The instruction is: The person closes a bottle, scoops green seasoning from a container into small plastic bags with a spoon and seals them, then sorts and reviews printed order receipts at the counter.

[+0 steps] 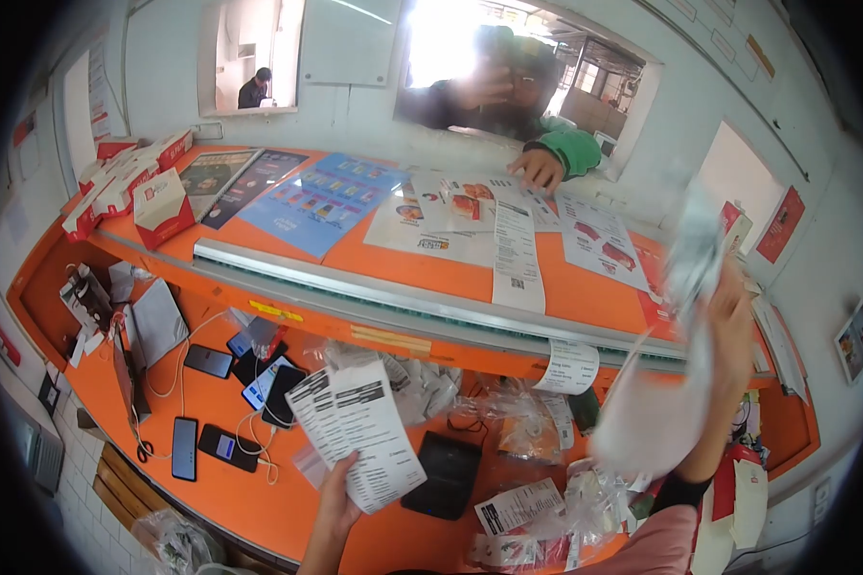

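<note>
Several printed receipts (359, 431) are pinched together in my left hand (338, 494), above the orange desk (249, 513). My right hand (730, 311) is raised at the right, its fingers closed on a clear plastic bag (652, 412) that hangs down, blurred by motion. What the bag contains cannot be made out. Below the receipts lies a black flat tray-like object (441, 474). A long receipt (517, 249) lies on the upper counter (350, 254), and a curled receipt (570, 369) hangs below its edge.
A person's hand (539, 171) in a green sleeve reaches through the window onto the counter. Menu sheets (326, 206) and red-white boxes (163, 206) lie there. Several phones (184, 448) with cables, scissors (144, 450) and plastic-bagged items (527, 431) are on the lower desk.
</note>
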